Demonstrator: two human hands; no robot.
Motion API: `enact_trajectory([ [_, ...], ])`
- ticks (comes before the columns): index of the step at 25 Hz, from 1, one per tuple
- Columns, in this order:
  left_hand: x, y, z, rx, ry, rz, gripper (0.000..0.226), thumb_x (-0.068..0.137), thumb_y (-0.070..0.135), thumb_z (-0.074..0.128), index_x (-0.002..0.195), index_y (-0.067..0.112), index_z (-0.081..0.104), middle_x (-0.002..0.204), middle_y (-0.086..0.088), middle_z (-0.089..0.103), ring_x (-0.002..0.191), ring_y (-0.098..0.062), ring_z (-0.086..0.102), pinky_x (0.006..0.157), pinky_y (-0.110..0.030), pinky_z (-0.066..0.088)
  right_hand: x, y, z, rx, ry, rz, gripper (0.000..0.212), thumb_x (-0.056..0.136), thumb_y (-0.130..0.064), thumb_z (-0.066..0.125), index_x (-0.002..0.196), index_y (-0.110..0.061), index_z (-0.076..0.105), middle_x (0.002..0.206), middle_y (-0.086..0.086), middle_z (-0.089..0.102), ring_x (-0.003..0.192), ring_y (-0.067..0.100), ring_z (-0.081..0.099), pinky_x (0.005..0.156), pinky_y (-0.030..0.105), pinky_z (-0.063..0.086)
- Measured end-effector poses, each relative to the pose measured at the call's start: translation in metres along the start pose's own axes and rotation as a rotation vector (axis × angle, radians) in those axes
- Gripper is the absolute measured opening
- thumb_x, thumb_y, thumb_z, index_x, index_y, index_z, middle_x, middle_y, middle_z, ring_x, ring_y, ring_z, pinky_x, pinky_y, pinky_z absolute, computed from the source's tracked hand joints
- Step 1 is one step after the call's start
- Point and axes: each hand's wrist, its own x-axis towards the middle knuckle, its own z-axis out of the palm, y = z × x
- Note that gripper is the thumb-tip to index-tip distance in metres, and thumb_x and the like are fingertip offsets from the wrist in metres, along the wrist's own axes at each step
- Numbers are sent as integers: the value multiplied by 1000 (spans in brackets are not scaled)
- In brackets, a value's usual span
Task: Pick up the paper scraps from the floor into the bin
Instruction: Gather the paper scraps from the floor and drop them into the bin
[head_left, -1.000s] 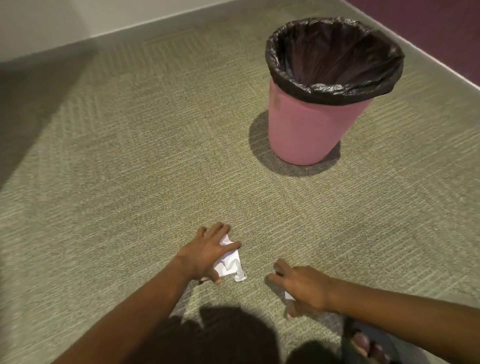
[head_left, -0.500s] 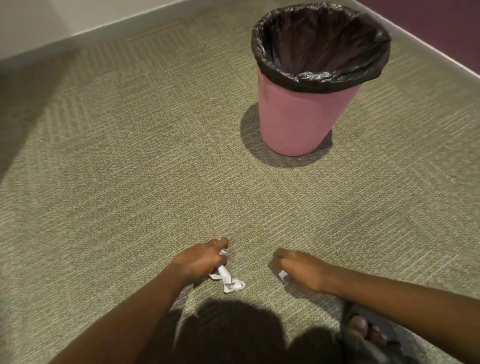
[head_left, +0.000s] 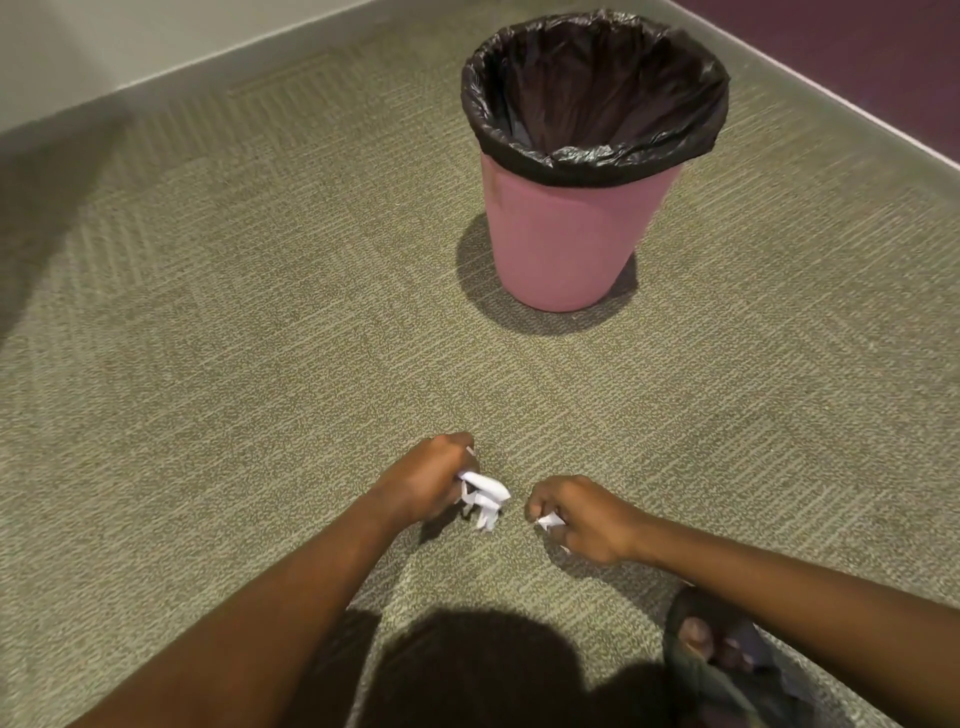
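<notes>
Paper scraps (head_left: 483, 499) are low by the green carpeted floor (head_left: 260, 364), near its front edge. Back toward the corner where the walls meet, the pink bin (head_left: 566, 244) stands upright with a black bag (head_left: 597, 93) lining it, well apart from both hands. The left hand (head_left: 426, 483) has its grip curled tight round a crumpled wad (head_left: 485, 491); just beside it, the right hand (head_left: 587, 519) has its grip pinched on a smaller scrap (head_left: 549, 521).
</notes>
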Motion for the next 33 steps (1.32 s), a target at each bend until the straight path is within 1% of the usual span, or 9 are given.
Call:
enact_trajectory([
  [4,23,16,-24,-177,141,0,31,78,-11,57,90,12,73,90,1,61,78,-14,60,60,-18,44,-3,-3,-20,198,65,66,23,86,3,63,106,-8,63,90,-18,51,76,-5,48,66,10,44],
  [6,34,26,-44,-251,233,53,34,73,-16,57,86,9,75,88,-1,63,79,-16,62,63,-23,50,-7,-3,-34,250,114,86,22,86,4,63,106,-5,63,87,-16,50,70,-5,45,65,9,42],
  [12,76,64,-132,-345,476,135,15,73,-7,73,69,7,74,74,-5,65,69,-21,64,67,-44,55,-16,-16,-113,329,360,60,24,85,3,67,98,-16,62,99,-1,57,71,6,52,58,11,44],
  [15,95,78,-181,-316,519,204,9,72,-3,77,74,7,76,78,-10,69,73,-25,68,63,-44,55,-25,-36,-175,367,508,1,21,84,-1,70,98,-17,65,102,3,63,79,17,64,71,35,60],
  [17,100,93,-217,-293,572,264,14,72,-2,76,81,8,78,79,-7,71,74,-20,68,62,-35,55,-32,-53,-218,379,594,-52,20,84,-3,72,96,-18,67,99,11,66,80,25,69,66,46,62],
  [21,109,115,-278,-355,676,319,9,75,1,75,83,5,77,77,-6,70,64,-7,61,52,-23,45,-37,-93,-298,367,726,-182,14,84,3,70,96,-5,67,94,18,70,78,29,71,66,37,62],
  [25,145,120,-314,-292,756,182,10,77,9,76,79,-1,73,73,-13,66,61,-16,56,49,-29,39,-10,-103,-352,369,815,-149,12,83,3,70,93,-4,67,86,15,69,73,28,72,64,38,62],
  [28,172,120,-330,-198,692,32,23,78,16,77,91,-2,72,83,-12,64,72,-20,56,52,-28,39,20,-90,-372,230,879,-48,17,83,-2,72,96,-12,68,85,3,66,78,19,67,65,32,58],
  [33,187,129,-326,-15,425,76,55,74,15,81,123,4,59,118,-15,63,106,-30,60,77,-31,47,37,-74,-381,146,835,8,34,87,-7,68,121,-14,65,120,7,65,104,21,63,83,34,57],
])
